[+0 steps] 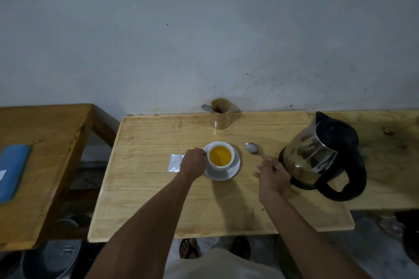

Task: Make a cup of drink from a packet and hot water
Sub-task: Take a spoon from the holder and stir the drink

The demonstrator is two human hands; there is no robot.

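A white cup (221, 156) full of orange-yellow drink stands on a white saucer (233, 171) in the middle of the wooden table (158, 199). My left hand (192, 162) grips the cup at its left side, where the handle is hidden. My right hand (271, 175) holds a metal spoon (252, 148) by its handle, bowl up and just right of the cup, above the table. A silvery packet (176, 162) lies flat to the left of my left hand. The steel kettle (317, 154) with black lid and handle stands at the right, close to my right hand.
A wooden holder (221, 113) with another spoon in it stands at the table's back edge by the wall. A second wooden table (45, 142) at the left carries a blue object (12, 172). My feet show below the table's front edge.
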